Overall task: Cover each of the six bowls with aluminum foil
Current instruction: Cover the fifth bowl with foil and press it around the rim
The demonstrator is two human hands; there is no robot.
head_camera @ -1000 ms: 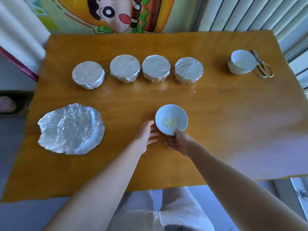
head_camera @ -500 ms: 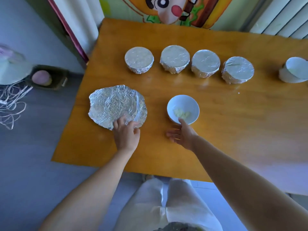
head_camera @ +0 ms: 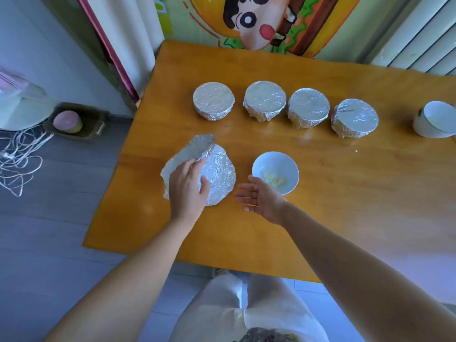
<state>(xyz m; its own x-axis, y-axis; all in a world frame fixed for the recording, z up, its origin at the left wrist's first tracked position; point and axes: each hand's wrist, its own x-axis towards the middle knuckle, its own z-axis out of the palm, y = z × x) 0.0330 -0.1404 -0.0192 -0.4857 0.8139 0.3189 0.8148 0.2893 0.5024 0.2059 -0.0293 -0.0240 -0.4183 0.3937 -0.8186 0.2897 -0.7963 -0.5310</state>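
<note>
Foil (head_camera: 219, 178), a crumpled roundish sheet, sits at the near-left part of the table (head_camera: 345, 206), just left of the open bowl (head_camera: 274, 161). The left hand (head_camera: 187, 191) grips it: the thumb lies on the shiny face and the fingers curl round the sheet's left side, so that its far-left part is folded up off the wood while the right part lies low over the table. The right hand (head_camera: 261, 198) holds nothing, its fingers straight and spread, palm turned toward the foil; it lies just beside the open bowl's near-left rim, and whether it touches the rim cannot be told. That bowl is white and holds a small heap of pale bits (head_camera: 274, 180). Farther back, four covered bowls (head_camera: 213, 101) (head_camera: 265, 101) (head_camera: 308, 108) (head_camera: 355, 118) stand in a row, each capped tightly with foil and close beside the next. Well to their right, at the picture's edge, an uncovered white bowl (head_camera: 434, 117) is tilted.
</note>
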